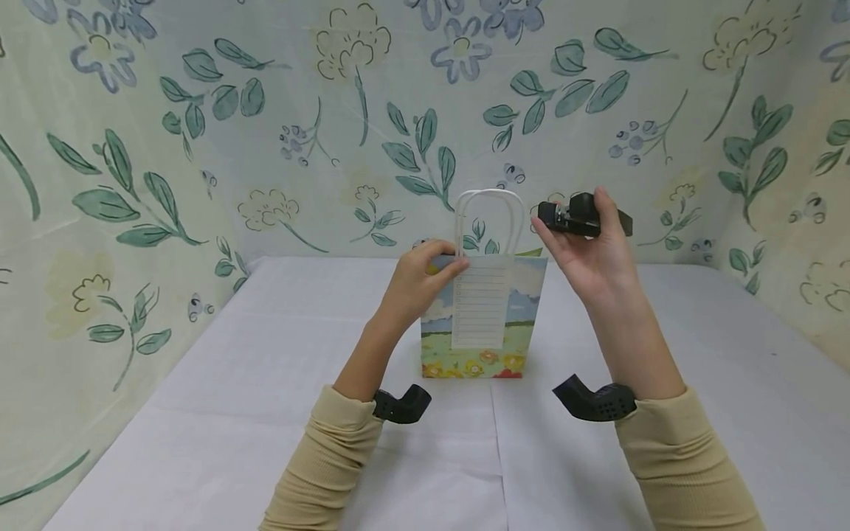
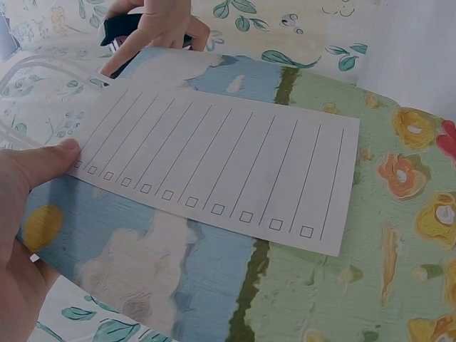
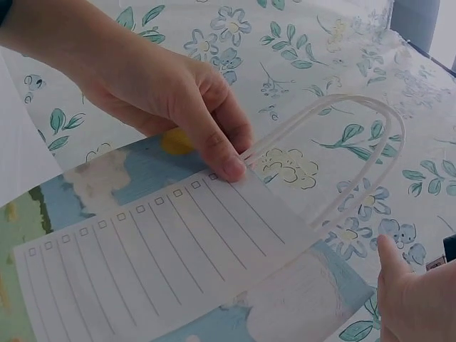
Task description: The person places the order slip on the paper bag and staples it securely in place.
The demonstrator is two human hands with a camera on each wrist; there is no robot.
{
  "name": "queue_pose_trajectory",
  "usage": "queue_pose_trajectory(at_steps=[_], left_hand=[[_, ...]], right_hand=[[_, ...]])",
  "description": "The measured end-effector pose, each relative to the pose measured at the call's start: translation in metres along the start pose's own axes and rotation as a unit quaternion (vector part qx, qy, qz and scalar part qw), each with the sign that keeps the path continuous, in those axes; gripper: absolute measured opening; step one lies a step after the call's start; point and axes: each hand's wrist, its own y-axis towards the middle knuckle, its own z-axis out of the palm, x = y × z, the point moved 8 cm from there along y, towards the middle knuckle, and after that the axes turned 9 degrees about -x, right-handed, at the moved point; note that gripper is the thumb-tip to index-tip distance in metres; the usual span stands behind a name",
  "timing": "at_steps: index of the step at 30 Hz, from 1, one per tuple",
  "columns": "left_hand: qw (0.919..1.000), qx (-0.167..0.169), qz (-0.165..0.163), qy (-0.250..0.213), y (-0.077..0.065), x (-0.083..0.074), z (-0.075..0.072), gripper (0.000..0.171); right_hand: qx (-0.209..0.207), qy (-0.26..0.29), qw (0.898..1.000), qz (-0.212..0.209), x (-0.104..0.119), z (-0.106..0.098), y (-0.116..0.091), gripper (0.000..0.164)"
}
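Observation:
A paper gift bag (image 1: 437, 324) with a painted meadow, sky and flowers stands upright on the table. Against its front lies a white lined checklist sheet (image 1: 478, 310) with small boxes along one side. My left hand (image 1: 425, 276) pinches the sheet's upper left corner and the bag's top edge, thumb (image 2: 53, 158) in front and fingers behind. White handles (image 1: 489, 193) rise from the bag's top. Raised to the right of the bag, my right hand (image 1: 600, 258) grips a black stapler (image 1: 581, 215), apart from the bag. Only part of the stapler shows in the right wrist view.
A white cloth covers the table (image 1: 219, 413). Behind it hangs a floral curtain (image 1: 425, 110), which also lines both sides. Black wrist cameras (image 1: 401, 404) are strapped at both sleeve cuffs.

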Motion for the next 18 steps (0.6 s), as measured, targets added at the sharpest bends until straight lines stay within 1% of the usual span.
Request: queue_pose_trajectory(at_steps=[4, 8, 10, 14, 18], left_hand=[[1.0, 0.001, 0.0, -0.002, 0.0, 0.0, 0.0, 0.024], [1.0, 0.003, 0.002, -0.004, 0.0, -0.001, 0.0, 0.024], [1.0, 0.002, 0.003, -0.003, 0.0, 0.0, 0.0, 0.024], [1.0, 0.0, 0.005, -0.002, 0.001, 0.0, 0.0, 0.024], [1.0, 0.001, 0.005, -0.002, 0.0, 0.0, 0.0, 0.023]], right_hand=[[0.023, -0.024, 0.999, -0.006, -0.001, 0.007, -0.002, 0.055], [0.041, -0.068, 0.997, -0.016, -0.001, 0.012, -0.003, 0.06], [0.046, -0.1, 0.994, -0.023, -0.002, 0.014, -0.003, 0.062], [0.052, -0.169, 0.983, -0.045, -0.003, 0.015, -0.002, 0.058], [0.05, -0.232, 0.97, -0.061, -0.004, 0.016, 0.0, 0.053]])
